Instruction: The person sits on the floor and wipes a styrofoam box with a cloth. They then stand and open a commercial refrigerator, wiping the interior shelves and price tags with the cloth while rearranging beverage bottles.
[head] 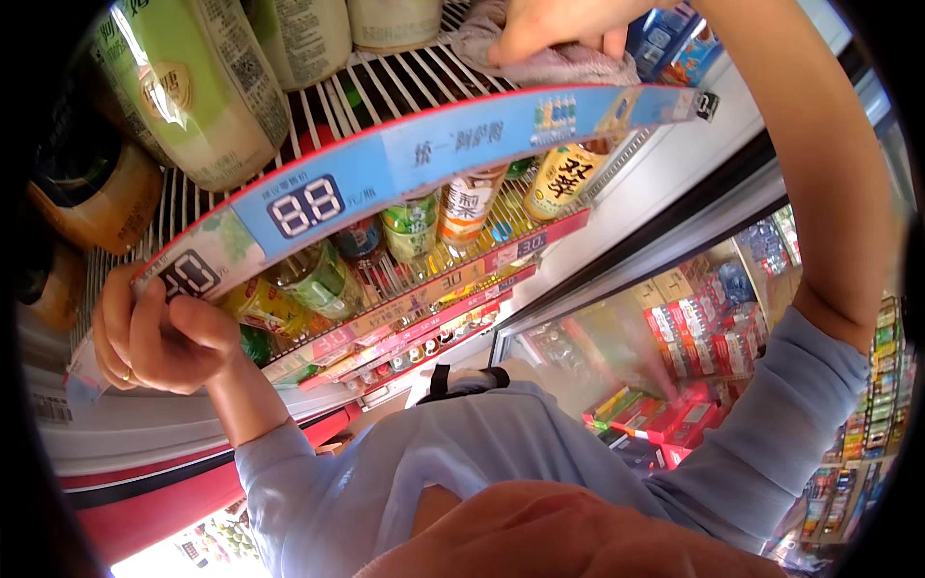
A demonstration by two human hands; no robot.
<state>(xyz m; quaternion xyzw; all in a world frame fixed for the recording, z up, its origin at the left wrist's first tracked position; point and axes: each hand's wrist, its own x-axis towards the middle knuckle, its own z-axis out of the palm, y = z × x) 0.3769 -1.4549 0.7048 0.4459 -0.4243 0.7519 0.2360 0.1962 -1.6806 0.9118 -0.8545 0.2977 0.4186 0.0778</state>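
Note:
My left hand point(166, 332) curls around the front edge of the top wire shelf point(401, 79), over the left end of its price strip point(390, 162). A ring shows on one finger. At the shelf's right end, my right hand point(560, 32) presses a greyish-pink cloth point(578, 66) onto the wires just behind the strip. Its upper part runs out of the picture. Large green-and-white drink bottles point(209, 94) stand on the left part of this shelf, with a dark-labelled bottle point(101, 188) beside them. Bare wires lie between the bottles and the cloth.
Lower shelves hold a yellow-labelled bottle point(567, 180), an orange-and-white one point(470, 206) and a green-labelled one point(410, 227). Blue packages point(665, 43) stand beyond the cloth. An open glass door point(578, 339) is at right. Red boxes point(672, 419) and stacked goods point(701, 325) lie behind it.

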